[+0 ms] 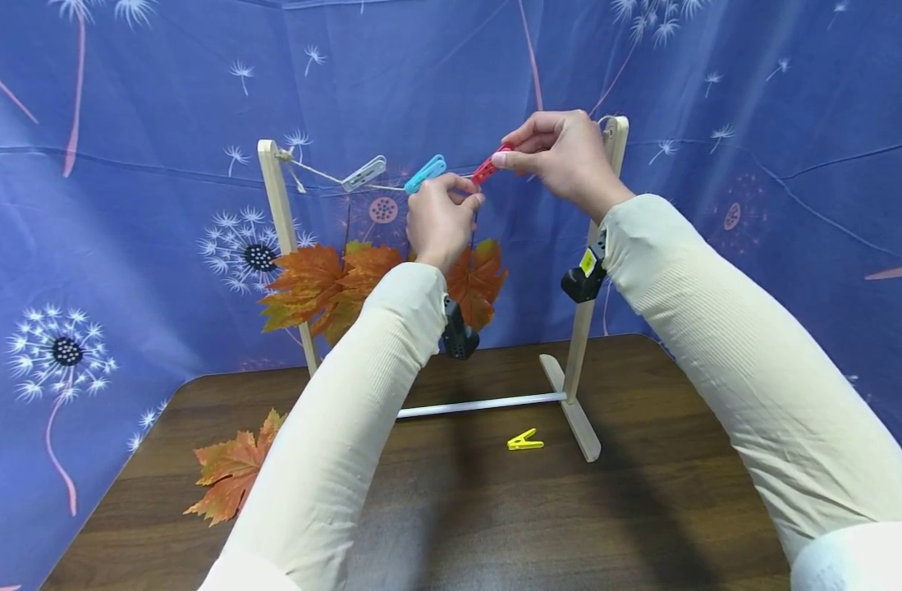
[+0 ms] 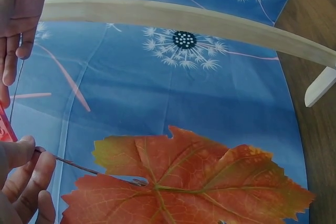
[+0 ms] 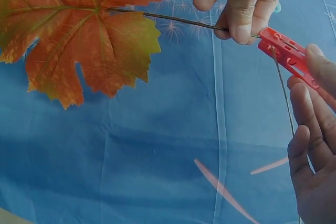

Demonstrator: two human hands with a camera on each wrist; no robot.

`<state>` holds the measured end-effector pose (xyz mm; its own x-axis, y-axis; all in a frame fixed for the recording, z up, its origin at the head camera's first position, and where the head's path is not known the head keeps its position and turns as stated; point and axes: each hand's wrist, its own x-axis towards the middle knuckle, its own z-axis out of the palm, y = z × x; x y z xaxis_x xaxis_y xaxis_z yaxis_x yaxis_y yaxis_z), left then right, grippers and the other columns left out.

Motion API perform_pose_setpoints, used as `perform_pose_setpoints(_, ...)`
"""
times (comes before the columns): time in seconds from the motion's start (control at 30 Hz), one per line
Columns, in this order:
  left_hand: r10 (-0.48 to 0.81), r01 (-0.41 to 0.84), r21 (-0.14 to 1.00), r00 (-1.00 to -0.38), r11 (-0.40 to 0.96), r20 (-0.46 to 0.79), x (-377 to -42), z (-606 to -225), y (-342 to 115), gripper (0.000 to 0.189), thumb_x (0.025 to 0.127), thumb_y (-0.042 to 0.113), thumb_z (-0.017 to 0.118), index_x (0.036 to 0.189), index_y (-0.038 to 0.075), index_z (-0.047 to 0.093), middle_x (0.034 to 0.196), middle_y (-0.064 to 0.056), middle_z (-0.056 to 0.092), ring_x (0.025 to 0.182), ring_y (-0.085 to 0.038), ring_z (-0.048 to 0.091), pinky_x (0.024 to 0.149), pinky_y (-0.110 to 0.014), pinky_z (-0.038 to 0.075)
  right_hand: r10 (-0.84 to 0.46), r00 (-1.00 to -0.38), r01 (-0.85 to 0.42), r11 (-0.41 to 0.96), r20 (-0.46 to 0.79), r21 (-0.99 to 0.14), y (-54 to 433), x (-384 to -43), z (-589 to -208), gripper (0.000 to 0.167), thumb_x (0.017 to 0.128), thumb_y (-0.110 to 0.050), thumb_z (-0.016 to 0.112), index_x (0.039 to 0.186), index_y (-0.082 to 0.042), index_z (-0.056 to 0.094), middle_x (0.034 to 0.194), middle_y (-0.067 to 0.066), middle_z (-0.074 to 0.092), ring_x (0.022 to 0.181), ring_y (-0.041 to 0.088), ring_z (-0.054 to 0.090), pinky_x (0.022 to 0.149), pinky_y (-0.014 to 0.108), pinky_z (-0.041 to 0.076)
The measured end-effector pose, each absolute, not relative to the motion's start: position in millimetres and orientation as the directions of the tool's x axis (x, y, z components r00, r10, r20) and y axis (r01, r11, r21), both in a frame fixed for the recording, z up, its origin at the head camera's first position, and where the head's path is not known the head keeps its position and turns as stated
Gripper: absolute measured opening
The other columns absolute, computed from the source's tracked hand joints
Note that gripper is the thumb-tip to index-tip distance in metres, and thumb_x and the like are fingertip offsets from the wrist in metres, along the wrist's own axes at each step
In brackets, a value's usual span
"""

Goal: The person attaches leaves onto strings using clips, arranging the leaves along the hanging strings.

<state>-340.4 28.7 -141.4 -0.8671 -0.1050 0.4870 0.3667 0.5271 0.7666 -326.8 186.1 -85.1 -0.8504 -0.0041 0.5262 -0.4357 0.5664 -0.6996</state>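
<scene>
Pinching an orange leaf [image 1: 480,279] by its stem [image 3: 178,20] in the fingers of the left hand [image 1: 439,217], with the leaf at that hand's five o'clock. Gripping a red clothespin [image 1: 490,167] in the fingers of the right hand [image 1: 569,156], at two o'clock, with its tip at the stem's end and the cord [image 1: 318,171]. Above a counter [image 1: 510,509] bearing a yellow clothespin [image 1: 524,443] at five o'clock.

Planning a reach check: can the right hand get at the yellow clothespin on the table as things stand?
Likely not until it's freed: the right hand pinches the red clothespin up at the string. Otherwise the way looks free; nothing covers the yellow clothespin, in front of the white bar.
</scene>
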Motion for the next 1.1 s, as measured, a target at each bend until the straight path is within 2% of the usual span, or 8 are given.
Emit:
perform_pose_setpoints(0.43, -0.079, 0.396, 0.777, -0.867, 0.489, 0.492, -340, -143, 28, 0.015, 0.095, 0.025, 0.075, 0.107, 0.015, 0.077, 0.088, 0.000, 0.076, 0.066, -0.012, 0.071, 0.073, -0.030, 0.052, -0.013, -0.891, -0.366, 0.612, 0.454, -0.701, 189, -322, -86, 0.042, 0.087, -0.039, 0.081, 0.116, -0.010, 0.074, 0.090, -0.006, 0.073, 0.090, 0.014, 0.067, 0.074, 0.028, 0.046)
perform_pose_setpoints(0.67, -0.041, 0.394, 0.787, -0.884, 0.474, 0.466, -336, -145, 24, 0.019, 0.095, 0.026, 0.075, 0.111, 0.015, 0.077, 0.093, -0.001, 0.077, 0.071, -0.014, 0.073, 0.071, -0.030, 0.052, -0.046, -0.910, -0.348, 0.623, 0.412, -0.700, 188, -317, -89, 0.048, 0.091, -0.040, 0.077, 0.129, -0.012, 0.068, 0.109, 0.002, 0.073, 0.101, 0.019, 0.065, 0.077, 0.030, 0.049)
perform_pose_setpoints(0.83, -0.011, 0.404, 0.784, -0.886, 0.471, 0.464, -333, -148, 20, 0.024, 0.096, 0.026, 0.074, 0.117, 0.014, 0.076, 0.096, -0.002, 0.078, 0.075, -0.017, 0.074, 0.066, -0.029, 0.051, -0.045, -0.916, -0.334, 0.634, 0.398, -0.697, 187, -315, -89, 0.051, 0.092, -0.039, 0.076, 0.134, -0.012, 0.066, 0.116, 0.005, 0.072, 0.107, 0.024, 0.065, 0.079, 0.031, 0.050)
perform_pose_setpoints(1.1, 0.007, 0.420, 0.771, -0.880, 0.479, 0.475, -325, -148, 14, 0.021, 0.095, 0.026, 0.075, 0.113, 0.016, 0.077, 0.092, -0.002, 0.077, 0.076, -0.018, 0.074, 0.064, -0.028, 0.049, -0.040, -0.920, -0.315, 0.668, 0.390, -0.675, 185, -311, -86, 0.051, 0.094, -0.036, 0.075, 0.138, -0.013, 0.062, 0.128, 0.009, 0.068, 0.110, 0.020, 0.063, 0.082, 0.031, 0.050)
